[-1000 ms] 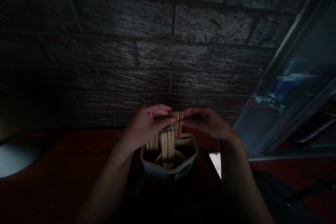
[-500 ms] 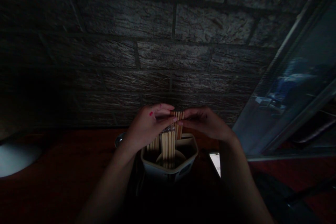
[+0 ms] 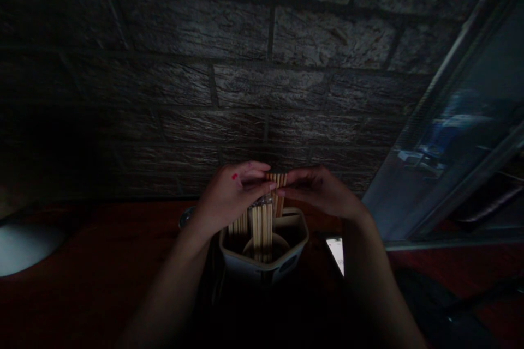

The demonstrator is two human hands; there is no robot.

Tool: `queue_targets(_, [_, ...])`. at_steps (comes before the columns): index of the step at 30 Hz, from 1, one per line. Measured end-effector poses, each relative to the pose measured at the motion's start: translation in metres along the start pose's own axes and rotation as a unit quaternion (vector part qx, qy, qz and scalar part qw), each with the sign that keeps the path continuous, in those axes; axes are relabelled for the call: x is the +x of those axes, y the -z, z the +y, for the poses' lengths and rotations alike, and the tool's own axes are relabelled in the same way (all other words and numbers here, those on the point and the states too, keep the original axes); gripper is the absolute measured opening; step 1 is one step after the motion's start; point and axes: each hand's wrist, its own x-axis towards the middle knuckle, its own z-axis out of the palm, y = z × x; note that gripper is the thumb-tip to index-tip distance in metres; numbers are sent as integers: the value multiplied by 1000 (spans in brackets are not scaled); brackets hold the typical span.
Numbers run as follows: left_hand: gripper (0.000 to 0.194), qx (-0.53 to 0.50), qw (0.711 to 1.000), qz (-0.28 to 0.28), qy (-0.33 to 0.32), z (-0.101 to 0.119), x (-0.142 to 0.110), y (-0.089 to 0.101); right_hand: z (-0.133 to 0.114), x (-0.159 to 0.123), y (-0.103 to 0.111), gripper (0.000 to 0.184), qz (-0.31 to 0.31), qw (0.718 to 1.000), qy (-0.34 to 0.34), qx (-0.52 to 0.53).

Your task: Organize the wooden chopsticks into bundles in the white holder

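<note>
Several chopsticks (image 3: pixel 279 204) stand upright in a row at the back of a light-coloured holder (image 3: pixel 304 223). My left hand (image 3: pixel 233 193) pinches their upper ends from the left, thumb in front. From the right, my right hand (image 3: pixel 317 191) grips the same bunch between thumb and fingers. A second group of chopsticks (image 3: pixel 262 232) leans in the front of the holder. More chopsticks (image 3: pixel 238 224) stand at its left, partly behind my left hand. Something clear and shiny, like plastic wrap (image 3: pixel 262 200), shows between the groups.
A lit phone (image 3: pixel 336 253) lies right of the holder on the reddish wooden table (image 3: pixel 123 251). A small shiny round object (image 3: pixel 187 216) sits behind my left wrist. The stone-block wall (image 3: pixel 245 87) rises close behind, and a framed glass panel (image 3: pixel 446 136) stands at the right.
Hardly anything differs. Both hands keep their hold on the chopsticks, and the holder stays in place.
</note>
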Motion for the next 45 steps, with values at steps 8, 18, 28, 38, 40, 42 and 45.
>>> queue_targets(8, [29, -4, 1000, 16, 5, 2, -1, 3, -1, 0, 0, 13, 5, 1000, 5, -14])
queue_targets(18, [30, -7, 1000, 3, 1, 0, 0, -3, 2, 1, 1, 12, 10, 1000, 19, -18])
queue_targets(28, [29, 9, 1000, 5, -12, 1, 2, -10, 4, 0, 2, 17, 22, 997, 28, -67])
queue_targets(38, [34, -7, 1000, 12, -16, -1, 4, -11, 5, 0, 1, 17, 16, 998, 15, -56])
queue_targets(40, [35, -15, 1000, 10, -16, -2, 5, -10, 5, 0, 1, 15, 14, 998, 17, -53])
queue_targets(42, [36, -19, 1000, 11, -19, -2, 5, -9, 5, 0, 0, 15, 13, 998, 20, -51])
queue_targets(45, [37, -19, 1000, 10, -20, -2, 5, -10, 4, 0, 0, 15, 15, 999, 14, -46])
